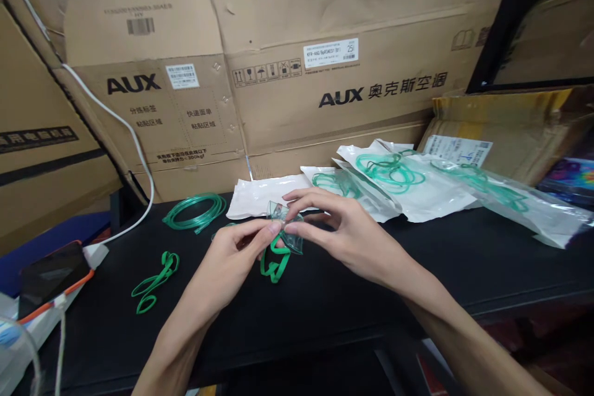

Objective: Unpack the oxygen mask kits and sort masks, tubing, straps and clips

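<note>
Over the black table [464, 260], both my hands hold a clear plastic mask piece [284, 224] with a green elastic strap [275, 260] hanging from it. My left hand [236, 253] pinches the piece and strap from the left, fingers closed. My right hand [334, 229] grips its right side with thumb and fingertips, the other fingers arched above it. A coil of green tubing [195, 210] lies on the table to the left. A loose green strap [155, 281] lies nearer the front left.
Several white and clear pouches with green tubing [399, 179] lie along the back right. Large AUX cardboard boxes [325, 74] stand behind the table. A phone in an orange case [51, 272] and a white cable [134, 148] are at the left.
</note>
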`<state>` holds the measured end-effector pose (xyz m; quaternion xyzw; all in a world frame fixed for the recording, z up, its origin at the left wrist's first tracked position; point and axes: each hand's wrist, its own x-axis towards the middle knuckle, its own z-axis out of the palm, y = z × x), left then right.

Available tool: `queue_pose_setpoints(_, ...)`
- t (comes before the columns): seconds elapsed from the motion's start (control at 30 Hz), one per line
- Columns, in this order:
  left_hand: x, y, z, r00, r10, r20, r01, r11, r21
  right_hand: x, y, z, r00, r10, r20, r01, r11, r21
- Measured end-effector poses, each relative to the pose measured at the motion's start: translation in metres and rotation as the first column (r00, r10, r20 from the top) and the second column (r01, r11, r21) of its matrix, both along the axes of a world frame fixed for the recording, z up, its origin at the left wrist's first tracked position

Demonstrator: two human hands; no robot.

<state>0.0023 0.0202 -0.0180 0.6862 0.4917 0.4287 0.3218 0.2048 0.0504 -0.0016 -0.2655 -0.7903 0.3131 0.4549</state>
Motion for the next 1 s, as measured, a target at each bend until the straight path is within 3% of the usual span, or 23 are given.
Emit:
queue_pose_setpoints(0.17,0.000,-0.001,0.002,1.000,-0.021,-0.007,0.021,1.000,0.011,-0.002,0.001,-0.003,0.999,0.014,0.053,-0.016,0.999,0.041)
queue_pose_setpoints(0.43,0.004,-0.002,0.001,0.999,-0.035,0.005,0.035,0.999,-0.017,-0.008,0.001,-0.010,0.995,-0.080,0.053,0.071,0.986,0.148)
queue_pose_setpoints(0.83,0.002,-0.001,-0.001,0.994,0.031,0.107,-0.026,0.998,-0.052,-0.013,-0.003,-0.011,0.998,-0.064,-0.026,0.064,0.998,-0.029)
queue_pose_setpoints(1.0,0.000,-0.002,0.001,0.993,-0.008,0.119,0.008,1.000,-0.001,-0.012,-0.006,-0.007,0.994,-0.109,-0.003,0.109,0.993,-0.038)
